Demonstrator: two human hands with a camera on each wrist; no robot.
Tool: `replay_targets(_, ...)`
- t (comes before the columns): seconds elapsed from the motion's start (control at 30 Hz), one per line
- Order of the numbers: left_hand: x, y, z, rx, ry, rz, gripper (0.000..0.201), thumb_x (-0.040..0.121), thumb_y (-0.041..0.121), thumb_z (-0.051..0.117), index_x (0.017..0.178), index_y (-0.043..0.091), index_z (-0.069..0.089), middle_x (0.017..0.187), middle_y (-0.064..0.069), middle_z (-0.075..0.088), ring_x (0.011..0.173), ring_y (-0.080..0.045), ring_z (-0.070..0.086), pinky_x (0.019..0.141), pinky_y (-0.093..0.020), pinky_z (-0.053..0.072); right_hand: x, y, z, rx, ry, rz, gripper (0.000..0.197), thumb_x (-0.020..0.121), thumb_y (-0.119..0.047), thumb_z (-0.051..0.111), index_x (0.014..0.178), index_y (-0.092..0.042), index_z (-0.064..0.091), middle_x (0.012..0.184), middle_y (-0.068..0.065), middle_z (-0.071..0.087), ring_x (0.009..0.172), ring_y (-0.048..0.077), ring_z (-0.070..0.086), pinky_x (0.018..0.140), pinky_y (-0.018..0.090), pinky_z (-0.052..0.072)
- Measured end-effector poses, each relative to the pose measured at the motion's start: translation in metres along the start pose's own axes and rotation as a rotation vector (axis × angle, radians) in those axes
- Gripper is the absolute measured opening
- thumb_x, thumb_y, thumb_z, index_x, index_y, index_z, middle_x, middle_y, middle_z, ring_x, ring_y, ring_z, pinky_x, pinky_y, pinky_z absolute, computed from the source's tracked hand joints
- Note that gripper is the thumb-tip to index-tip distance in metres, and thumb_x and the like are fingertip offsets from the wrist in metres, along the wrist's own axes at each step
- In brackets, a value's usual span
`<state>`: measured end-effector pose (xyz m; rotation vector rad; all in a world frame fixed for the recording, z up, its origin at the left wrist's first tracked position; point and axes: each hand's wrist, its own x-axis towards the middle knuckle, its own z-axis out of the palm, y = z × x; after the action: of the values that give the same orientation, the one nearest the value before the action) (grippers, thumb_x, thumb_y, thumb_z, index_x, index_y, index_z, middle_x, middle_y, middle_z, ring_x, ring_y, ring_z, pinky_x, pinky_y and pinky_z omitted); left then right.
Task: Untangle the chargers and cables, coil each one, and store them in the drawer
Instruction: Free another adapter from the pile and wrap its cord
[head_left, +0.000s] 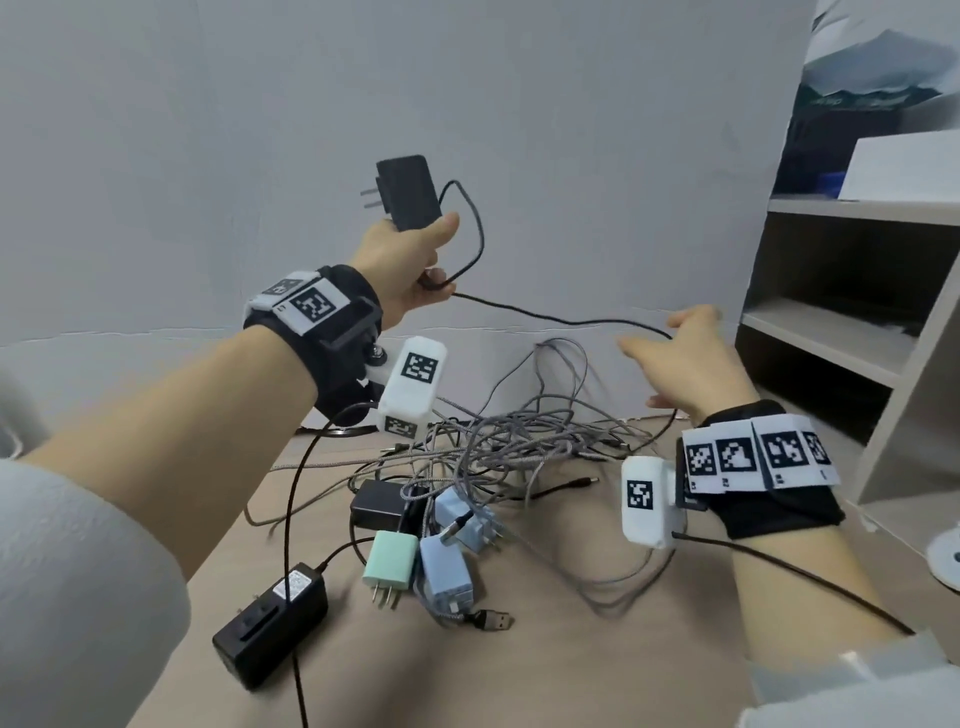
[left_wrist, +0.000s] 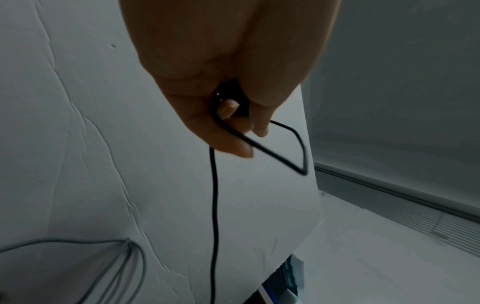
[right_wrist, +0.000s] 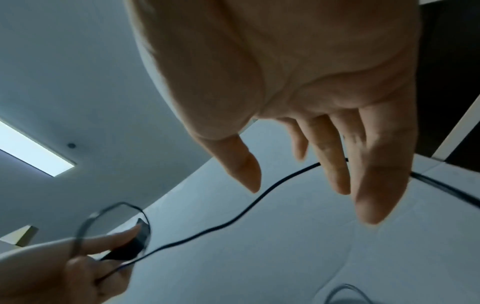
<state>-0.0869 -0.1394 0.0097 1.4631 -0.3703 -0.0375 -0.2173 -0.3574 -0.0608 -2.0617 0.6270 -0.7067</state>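
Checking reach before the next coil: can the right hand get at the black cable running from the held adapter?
Probably yes: the right hand is open, fingers spread, right beside the black cable, nothing between them; the left hand holds the adapter.

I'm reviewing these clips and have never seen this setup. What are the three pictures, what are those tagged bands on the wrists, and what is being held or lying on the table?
No machine here: a person works bare-handed, wearing marker bands and a small camera on each wrist. The big picture comes from a head camera; the other two look along each hand.

The left hand grips a black charger held up in the air, with one loop of its thin black cable gathered. The right hand is open, fingers spread, at that cable farther along.

On the table lie tangled grey cables, a green plug, blue plugs and two more black adapters.
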Motion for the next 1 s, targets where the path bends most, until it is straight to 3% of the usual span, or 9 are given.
replay_targets(0.1,-0.007,-0.009,-0.001,0.068,-0.120,-0.015,0.030,0.094,0.037,0.070,0.105,0.017,0.051,0.069,0.002,0.036,0.050,-0.013,0.034,0.043,-0.020,0.039,0.002,0.011,0.007,0.000,-0.115,0.054,0.063,0.087,-0.025,0.062,0.138,-0.013,0.027,0.120,0.014,0.058,0.106,0.035,0.061,0.091,0.053,0.056)
replay_targets(0.17,-0.018,-0.016,0.004,0.173,-0.201,0.035,0.026,0.095,0.035,0.067,0.104,0.016,0.054,0.074,0.000,0.041,0.049,-0.012,0.034,0.040,-0.021,0.034,0.009,0.019,0.013,-0.086,-0.163,-0.026,0.052,0.087,-0.022,0.059,0.134,-0.003,0.046,0.128,0.016,0.064,0.115,0.038,0.061,0.096,0.054,0.053)
replay_targets(0.23,-0.030,-0.022,0.011,0.237,-0.302,0.064,0.021,0.097,0.031,0.065,0.105,0.015,0.055,0.085,-0.004,0.050,0.049,-0.012,0.032,0.040,-0.022,0.034,0.007,0.014,0.013,-0.117,-0.113,-0.148,0.027,0.091,-0.021,0.060,0.112,-0.006,0.067,0.110,0.011,0.073,0.104,0.032,0.068,0.093,0.050,0.055)
replay_targets(0.37,-0.046,-0.031,0.028,0.272,-0.491,0.017,0.030,0.095,0.033,0.066,0.115,0.013,0.056,0.117,-0.018,0.066,0.046,-0.010,0.032,0.043,-0.024,0.038,-0.007,-0.009,0.008,-0.036,-0.028,-0.369,0.004,0.090,-0.025,0.070,0.093,-0.023,0.072,0.079,-0.007,0.076,0.082,0.005,0.071,0.076,0.018,0.052)
replay_targets(0.43,-0.050,-0.033,0.036,0.296,-0.589,0.049,0.037,0.096,0.032,0.067,0.122,0.009,0.055,0.116,-0.021,0.066,0.047,-0.011,0.034,0.042,-0.025,0.040,-0.016,-0.018,0.006,-0.028,-0.021,-0.449,0.004,0.090,-0.019,0.069,0.089,-0.021,0.072,0.072,-0.009,0.073,0.068,-0.006,0.068,0.060,0.005,0.043)
replay_targets(0.57,-0.057,-0.031,0.043,0.464,-0.600,0.253,0.027,0.096,0.023,0.068,0.114,0.013,0.050,0.066,0.012,0.063,0.049,-0.014,0.045,0.045,-0.028,0.047,-0.024,-0.025,0.005,-0.079,-0.005,-0.523,0.003,0.087,-0.016,0.072,0.086,-0.018,0.073,0.076,-0.008,0.071,0.071,0.004,0.064,0.060,0.018,0.047)
replay_targets(0.7,-0.055,-0.028,0.042,0.600,-0.552,0.304,0.041,0.093,0.025,0.073,0.121,0.012,0.046,0.080,-0.008,0.070,0.051,-0.019,0.052,0.045,-0.034,0.053,-0.019,-0.018,0.011,-0.173,-0.055,-0.508,0.003,0.091,-0.024,0.069,0.093,-0.021,0.069,0.074,-0.011,0.061,0.070,0.007,0.055,0.059,0.020,0.038)
replay_targets(0.8,-0.051,-0.023,0.040,0.609,-0.521,0.310,0.039,0.092,0.022,0.073,0.120,0.014,0.047,0.070,-0.004,0.063,0.049,-0.016,0.052,0.046,-0.038,0.056,-0.015,-0.009,0.016,-0.237,-0.181,-0.422,0.010,0.093,-0.034,0.065,0.088,-0.025,0.064,0.075,-0.007,0.058,0.073,0.012,0.055,0.059,0.026,0.037)
replay_targets(1.0,-0.040,-0.011,0.036,0.374,-0.431,0.323,0.026,0.097,0.022,0.067,0.105,0.012,0.045,0.072,-0.002,0.058,0.047,-0.013,0.047,0.043,-0.027,0.043,-0.007,0.012,0.012,-0.466,-0.400,-0.301,0.011,0.090,-0.026,0.067,0.091,-0.018,0.074,0.086,0.000,0.070,0.081,0.018,0.063,0.066,0.026,0.042)
